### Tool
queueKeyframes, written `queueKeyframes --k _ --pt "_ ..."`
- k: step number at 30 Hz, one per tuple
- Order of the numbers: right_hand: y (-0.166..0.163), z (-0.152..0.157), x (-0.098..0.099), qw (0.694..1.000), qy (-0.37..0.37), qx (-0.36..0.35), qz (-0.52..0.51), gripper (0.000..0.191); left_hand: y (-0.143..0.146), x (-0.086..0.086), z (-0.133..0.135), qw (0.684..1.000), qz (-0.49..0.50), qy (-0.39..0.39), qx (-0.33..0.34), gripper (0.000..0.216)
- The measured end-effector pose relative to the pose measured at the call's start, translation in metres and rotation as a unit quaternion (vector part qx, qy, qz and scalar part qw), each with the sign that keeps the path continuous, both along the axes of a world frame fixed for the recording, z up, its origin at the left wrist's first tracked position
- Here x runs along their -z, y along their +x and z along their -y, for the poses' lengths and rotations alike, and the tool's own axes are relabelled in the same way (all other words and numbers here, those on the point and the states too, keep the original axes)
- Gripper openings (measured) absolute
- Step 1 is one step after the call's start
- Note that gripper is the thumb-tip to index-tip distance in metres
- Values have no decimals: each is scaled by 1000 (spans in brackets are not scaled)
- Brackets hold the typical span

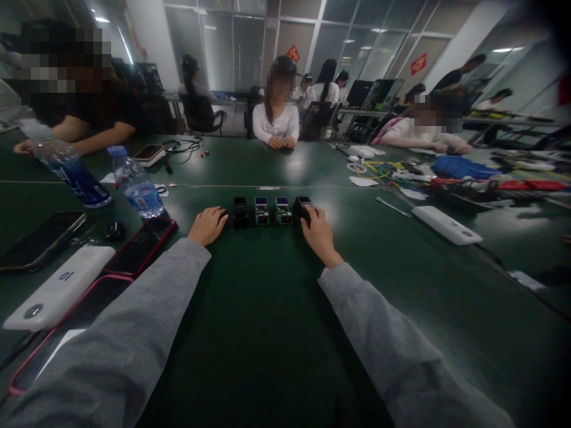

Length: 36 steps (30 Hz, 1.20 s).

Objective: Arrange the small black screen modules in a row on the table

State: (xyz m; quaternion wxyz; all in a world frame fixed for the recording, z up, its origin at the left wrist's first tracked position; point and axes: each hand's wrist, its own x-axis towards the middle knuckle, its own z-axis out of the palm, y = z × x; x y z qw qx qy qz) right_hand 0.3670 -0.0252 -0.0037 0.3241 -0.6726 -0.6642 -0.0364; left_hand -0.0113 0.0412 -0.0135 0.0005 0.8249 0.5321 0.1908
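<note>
A wide green surface (276, 333) takes up most of the view, and the person's two grey sleeves reach out over the middle of it. On the far side sit a person in white (276, 122) and, at the far left, a person in black (89, 119), both well apart from the hands. To the left lie a white power bank (57, 294), a pink-cased phone (66, 333), a red-cased phone (141, 245) near the left wrist and a dark phone (40, 241), with two water bottles (136, 184) standing behind them. Off to the right lie a second power bank (446, 224) and a tangle of cables (388, 172). Between the hands stands a row of four small blocks (271, 211). The left hand (207, 224) lies palm down, its grip loose and empty, just beside the left black block (240, 212). The right hand (317, 232) has its grip closed on the right black block (301, 206).
</note>
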Motion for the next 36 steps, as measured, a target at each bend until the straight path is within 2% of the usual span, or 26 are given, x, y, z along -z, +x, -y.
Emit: queueKeyframes --k 7,17,26,36 --pt "-4 2 -5 1000 -6 -6 9 53 0 3 -2 1000 4 17 6 52" --pt "-2 0 -3 1000 6 -9 3 52 -1 2 -4 1000 -12 -12 1 56" --pt "-4 2 -7 1000 -10 -8 11 51 -3 3 -5 1000 -6 6 5 54" --pt "-4 2 -6 1000 5 1 9 48 -1 0 -4 1000 -27 -10 -4 53"
